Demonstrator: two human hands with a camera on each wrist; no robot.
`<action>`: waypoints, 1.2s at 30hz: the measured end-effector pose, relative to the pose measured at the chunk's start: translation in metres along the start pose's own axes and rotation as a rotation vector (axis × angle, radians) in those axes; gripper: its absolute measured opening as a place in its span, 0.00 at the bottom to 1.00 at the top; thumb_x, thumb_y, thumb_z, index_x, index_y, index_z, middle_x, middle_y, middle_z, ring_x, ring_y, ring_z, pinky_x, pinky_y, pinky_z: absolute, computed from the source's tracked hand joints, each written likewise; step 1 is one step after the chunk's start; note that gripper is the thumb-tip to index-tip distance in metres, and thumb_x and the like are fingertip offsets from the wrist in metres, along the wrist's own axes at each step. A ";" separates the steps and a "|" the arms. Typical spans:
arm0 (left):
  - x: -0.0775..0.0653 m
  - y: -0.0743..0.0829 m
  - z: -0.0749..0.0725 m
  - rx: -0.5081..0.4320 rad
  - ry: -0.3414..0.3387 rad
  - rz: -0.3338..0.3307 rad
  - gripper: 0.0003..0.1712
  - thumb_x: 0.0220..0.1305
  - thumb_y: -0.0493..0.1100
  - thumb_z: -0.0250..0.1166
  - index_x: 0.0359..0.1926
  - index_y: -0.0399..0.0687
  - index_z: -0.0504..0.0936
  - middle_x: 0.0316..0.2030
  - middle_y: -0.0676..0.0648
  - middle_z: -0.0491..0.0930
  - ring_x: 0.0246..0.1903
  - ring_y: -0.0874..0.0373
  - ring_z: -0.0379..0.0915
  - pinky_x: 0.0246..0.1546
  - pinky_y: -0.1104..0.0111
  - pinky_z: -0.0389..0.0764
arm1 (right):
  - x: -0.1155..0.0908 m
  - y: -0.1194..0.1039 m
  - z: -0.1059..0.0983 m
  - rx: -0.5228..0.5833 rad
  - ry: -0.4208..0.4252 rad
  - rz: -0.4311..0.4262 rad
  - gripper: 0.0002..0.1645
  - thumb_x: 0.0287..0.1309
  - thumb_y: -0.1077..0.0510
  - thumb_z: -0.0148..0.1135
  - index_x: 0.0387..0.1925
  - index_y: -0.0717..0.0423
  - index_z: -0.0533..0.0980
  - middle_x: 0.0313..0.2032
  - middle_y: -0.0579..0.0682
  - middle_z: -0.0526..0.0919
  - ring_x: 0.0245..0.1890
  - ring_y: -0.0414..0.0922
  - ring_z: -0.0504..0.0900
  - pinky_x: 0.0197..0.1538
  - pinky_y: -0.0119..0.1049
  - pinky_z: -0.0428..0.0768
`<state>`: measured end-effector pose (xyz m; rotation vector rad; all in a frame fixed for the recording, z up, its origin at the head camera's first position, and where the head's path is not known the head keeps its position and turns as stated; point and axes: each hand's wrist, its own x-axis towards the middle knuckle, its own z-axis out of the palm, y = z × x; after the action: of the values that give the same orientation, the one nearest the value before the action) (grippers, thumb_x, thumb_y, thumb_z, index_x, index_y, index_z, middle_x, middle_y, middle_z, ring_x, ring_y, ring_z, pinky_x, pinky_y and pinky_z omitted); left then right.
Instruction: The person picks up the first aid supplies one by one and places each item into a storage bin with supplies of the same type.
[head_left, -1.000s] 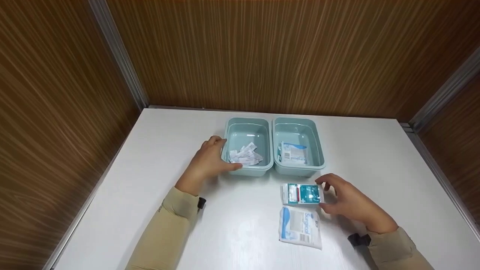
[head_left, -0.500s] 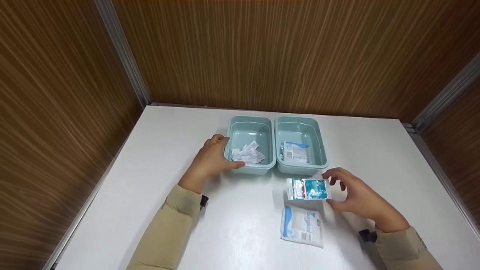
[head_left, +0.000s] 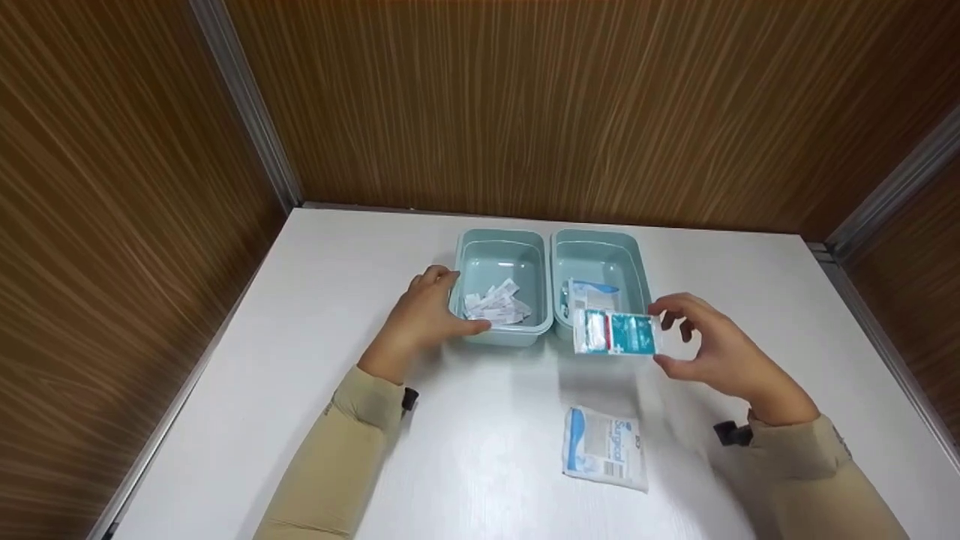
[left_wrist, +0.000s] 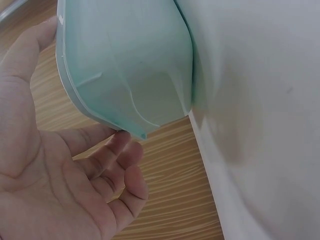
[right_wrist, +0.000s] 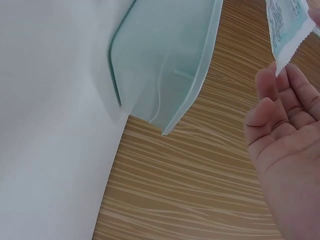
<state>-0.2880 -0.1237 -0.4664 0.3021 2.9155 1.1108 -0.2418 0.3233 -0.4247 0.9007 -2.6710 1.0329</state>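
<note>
My right hand [head_left: 709,345] pinches a small teal-and-white packet [head_left: 634,334] by its right end, between thumb and fingers. In the head view the packet overlaps the front of the right pale green bin [head_left: 641,262]. The right wrist view catches the packet's crimped corner [right_wrist: 290,35] up by the fingers. My left hand [head_left: 424,315] holds the near left corner of the left pale green bin [head_left: 502,337], thumb on the front rim and fingers at the side. Inside that bin lies a heap of narrow white wrapped strips [head_left: 496,304].
A white-and-blue packet marked Surgical [head_left: 604,450] lies on the white table [head_left: 465,435] near the front. A similar packet [head_left: 592,292] lies in the right bin, partly hidden. Wood-grain panels [head_left: 525,112] enclose the table at the back and both sides.
My right hand has lifted the teal-and-white packet off the table and moved it away from me, up to the right bin's front. My left hand keeps its place on the left bin.
</note>
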 end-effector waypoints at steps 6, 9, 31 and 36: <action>0.001 0.001 0.002 0.014 -0.005 0.014 0.65 0.54 0.69 0.86 0.83 0.40 0.72 0.78 0.40 0.71 0.75 0.41 0.69 0.79 0.46 0.75 | 0.018 0.001 -0.005 0.007 0.031 0.055 0.41 0.56 0.67 0.86 0.70 0.55 0.79 0.62 0.53 0.85 0.52 0.37 0.77 0.52 0.19 0.77; 0.002 0.002 0.003 0.016 -0.005 0.014 0.65 0.54 0.69 0.86 0.83 0.40 0.72 0.78 0.40 0.71 0.76 0.41 0.68 0.80 0.46 0.74 | 0.028 0.003 -0.007 -0.006 0.041 0.111 0.41 0.58 0.63 0.86 0.71 0.53 0.78 0.64 0.54 0.84 0.54 0.41 0.77 0.52 0.18 0.77; -0.010 -0.012 -0.009 -0.017 -0.004 -0.070 0.64 0.56 0.66 0.87 0.85 0.44 0.69 0.79 0.42 0.69 0.75 0.43 0.68 0.81 0.43 0.75 | 0.081 0.024 0.017 0.005 0.027 0.344 0.43 0.65 0.55 0.81 0.77 0.57 0.73 0.67 0.59 0.78 0.65 0.58 0.74 0.65 0.50 0.77; -0.011 -0.013 -0.010 -0.013 -0.007 -0.074 0.65 0.56 0.67 0.87 0.85 0.43 0.68 0.80 0.41 0.68 0.76 0.42 0.67 0.81 0.42 0.74 | 0.086 0.027 0.021 0.008 0.021 0.362 0.43 0.65 0.55 0.81 0.77 0.57 0.72 0.69 0.60 0.77 0.68 0.60 0.74 0.69 0.57 0.78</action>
<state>-0.2804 -0.1414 -0.4684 0.1963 2.8860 1.1157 -0.3252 0.2837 -0.4280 0.4086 -2.8779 1.1101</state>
